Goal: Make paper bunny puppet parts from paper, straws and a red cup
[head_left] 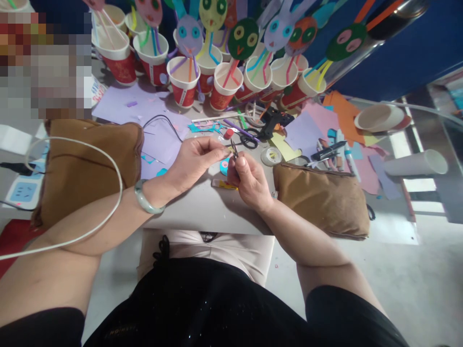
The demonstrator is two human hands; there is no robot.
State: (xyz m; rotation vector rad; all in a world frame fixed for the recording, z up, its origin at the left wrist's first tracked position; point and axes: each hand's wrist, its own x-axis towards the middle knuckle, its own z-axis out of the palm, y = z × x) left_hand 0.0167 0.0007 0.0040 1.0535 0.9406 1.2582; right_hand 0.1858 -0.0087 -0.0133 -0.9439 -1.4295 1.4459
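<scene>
My right hand (251, 183) is closed around a small pair of scissors (234, 148), whose blades point away from me and rise beside my left fingertips. With thumb and finger pinched together, my left hand (202, 156) meets the blades; the tiny thing in the pinch is too small to make out. Below the hands on the table lie a blue paper disc (224, 167) with a pink centre and a yellow tube (222, 184), partly covered by my right hand. A small red cap (228, 133) lies just beyond my fingertips.
Red paper cups (185, 91) with straw-and-paper animal figures line the back. A glue gun (275, 120), black-handled scissors (249, 139) and a tape roll (271, 156) lie ahead. Brown cushions (94, 168) flank my forearms. A white cable (117, 178) loops over my left arm.
</scene>
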